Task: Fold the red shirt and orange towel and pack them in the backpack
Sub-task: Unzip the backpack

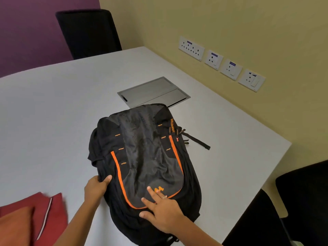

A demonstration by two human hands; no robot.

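Observation:
A black and grey backpack (pixel 147 157) with orange trim lies flat on the white table (pixel 53 107), zipped pockets facing up. My left hand (pixel 96 188) grips the backpack's left edge, thumb on top of the fabric. Straight fingers of my right hand (pixel 160 208) press on the front pocket near the orange logo. At the bottom left corner lies the red shirt (pixel 55 215) with a white stripe, and the orange towel (pixel 16 226) rests on top of it.
A grey metal cable hatch (pixel 152 92) is set into the table behind the backpack. A black chair (pixel 88 32) stands at the far side, another (pixel 301 201) at the right. Wall sockets (pixel 220 63) line the yellow wall.

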